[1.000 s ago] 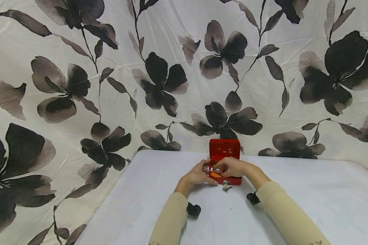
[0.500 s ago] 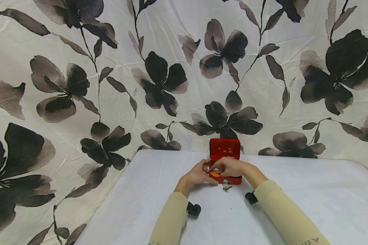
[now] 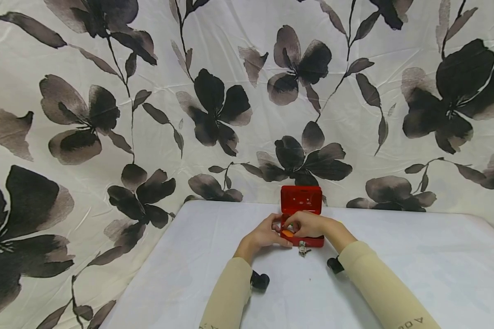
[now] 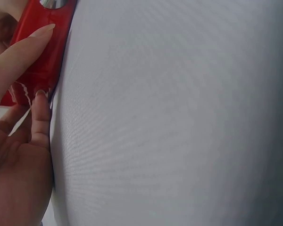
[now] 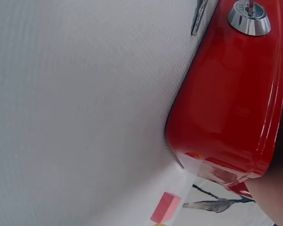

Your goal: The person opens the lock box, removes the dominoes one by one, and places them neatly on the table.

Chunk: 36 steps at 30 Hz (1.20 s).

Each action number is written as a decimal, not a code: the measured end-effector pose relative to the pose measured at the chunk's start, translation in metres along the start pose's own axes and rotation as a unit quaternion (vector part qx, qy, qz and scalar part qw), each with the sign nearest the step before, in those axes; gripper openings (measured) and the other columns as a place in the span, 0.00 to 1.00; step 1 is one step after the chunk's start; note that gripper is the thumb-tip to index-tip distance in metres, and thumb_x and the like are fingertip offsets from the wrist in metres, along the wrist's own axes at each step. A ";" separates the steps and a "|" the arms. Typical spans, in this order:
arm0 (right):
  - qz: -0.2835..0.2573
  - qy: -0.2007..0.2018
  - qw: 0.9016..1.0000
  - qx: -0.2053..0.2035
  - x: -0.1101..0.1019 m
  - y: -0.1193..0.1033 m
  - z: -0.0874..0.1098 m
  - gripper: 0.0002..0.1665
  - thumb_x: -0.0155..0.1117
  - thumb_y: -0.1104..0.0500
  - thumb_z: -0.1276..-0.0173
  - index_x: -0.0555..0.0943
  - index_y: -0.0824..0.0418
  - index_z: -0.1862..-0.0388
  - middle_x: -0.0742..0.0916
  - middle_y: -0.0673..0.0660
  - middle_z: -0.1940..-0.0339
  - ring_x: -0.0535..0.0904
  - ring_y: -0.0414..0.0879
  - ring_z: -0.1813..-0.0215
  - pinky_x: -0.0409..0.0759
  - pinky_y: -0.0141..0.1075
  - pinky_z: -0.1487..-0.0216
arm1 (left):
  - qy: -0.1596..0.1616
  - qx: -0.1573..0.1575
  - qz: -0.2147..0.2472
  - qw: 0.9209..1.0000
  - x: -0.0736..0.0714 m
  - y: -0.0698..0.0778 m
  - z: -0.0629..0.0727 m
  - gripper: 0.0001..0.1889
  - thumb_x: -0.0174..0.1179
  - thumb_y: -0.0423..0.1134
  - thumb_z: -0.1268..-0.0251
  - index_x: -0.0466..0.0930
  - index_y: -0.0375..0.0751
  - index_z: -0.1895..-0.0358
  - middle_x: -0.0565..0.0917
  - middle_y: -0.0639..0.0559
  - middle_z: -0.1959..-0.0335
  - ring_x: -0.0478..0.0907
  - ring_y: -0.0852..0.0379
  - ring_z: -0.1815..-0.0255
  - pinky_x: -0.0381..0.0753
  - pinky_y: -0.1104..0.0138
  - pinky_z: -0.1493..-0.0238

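A red metal cash box (image 3: 318,242) stands near the table's far edge, its lid (image 3: 301,199) raised. My left hand (image 3: 265,234) grips its left end. In the left wrist view the thumb (image 4: 30,52) lies along the front wall and other fingers reach round the corner. My right hand (image 3: 309,224) reaches in from the right, fingers bent down inside the box beside an orange piece (image 3: 287,233). I cannot tell whether the fingers pinch anything, since the hand covers most of the inside. A silver lock (image 5: 249,19) with a key in it sits in the front wall.
Keys (image 3: 303,250) hang in front of the box. The right wrist view shows a pinkish-red block (image 5: 165,207) beyond the box's right end, with a bit of yellow beside it. A floral cloth (image 3: 230,59) hangs behind the white table (image 3: 296,301).
My right hand has shifted slightly left inside the box, its forearm following. The green and white bits seen there earlier are now mostly covered. My left hand stays put.
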State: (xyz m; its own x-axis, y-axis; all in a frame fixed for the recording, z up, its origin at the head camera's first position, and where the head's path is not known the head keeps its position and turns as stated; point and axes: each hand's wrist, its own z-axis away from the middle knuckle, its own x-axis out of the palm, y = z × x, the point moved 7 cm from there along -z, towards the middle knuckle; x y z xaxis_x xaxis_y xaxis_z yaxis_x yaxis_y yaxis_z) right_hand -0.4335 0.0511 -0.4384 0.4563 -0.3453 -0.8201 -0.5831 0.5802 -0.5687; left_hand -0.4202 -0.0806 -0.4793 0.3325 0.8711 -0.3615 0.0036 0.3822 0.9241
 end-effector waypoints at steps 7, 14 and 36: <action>-0.006 -0.002 1.000 -0.009 0.002 0.001 0.000 0.18 0.70 0.67 0.33 0.85 0.59 0.44 0.78 0.50 0.73 0.72 0.42 0.66 0.73 0.33 0.63 | 0.001 0.003 0.008 1.000 0.000 0.003 0.001 0.43 0.81 0.33 0.51 0.67 0.43 0.30 0.75 0.44 0.57 0.71 0.51 0.56 0.72 0.65 0.61; -0.003 0.012 1.000 -0.028 0.001 0.001 0.003 0.17 0.70 0.66 0.32 0.83 0.61 0.45 0.79 0.50 0.71 0.73 0.42 0.65 0.74 0.32 0.62 | 0.000 0.004 0.004 1.000 0.000 0.002 0.000 0.43 0.81 0.34 0.51 0.67 0.43 0.30 0.75 0.46 0.58 0.71 0.52 0.55 0.72 0.64 0.59; -0.044 0.075 0.996 -0.023 -0.012 -0.005 0.023 0.20 0.73 0.58 0.31 0.81 0.63 0.43 0.85 0.48 0.65 0.80 0.44 0.59 0.81 0.38 0.51 | 0.009 -0.010 -0.023 1.000 -0.002 0.001 0.004 0.47 0.82 0.38 0.52 0.66 0.47 0.27 0.75 0.47 0.56 0.70 0.51 0.52 0.72 0.59 0.51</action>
State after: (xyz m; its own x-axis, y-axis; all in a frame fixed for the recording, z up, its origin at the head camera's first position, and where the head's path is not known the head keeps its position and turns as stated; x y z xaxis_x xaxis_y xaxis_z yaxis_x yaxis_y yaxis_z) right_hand -0.4202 0.0695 -0.4237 0.4039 -0.5015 -0.7651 -0.5770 0.5094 -0.6384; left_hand -0.4166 -0.0829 -0.4768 0.3150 0.8578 -0.4062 0.0002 0.4279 0.9038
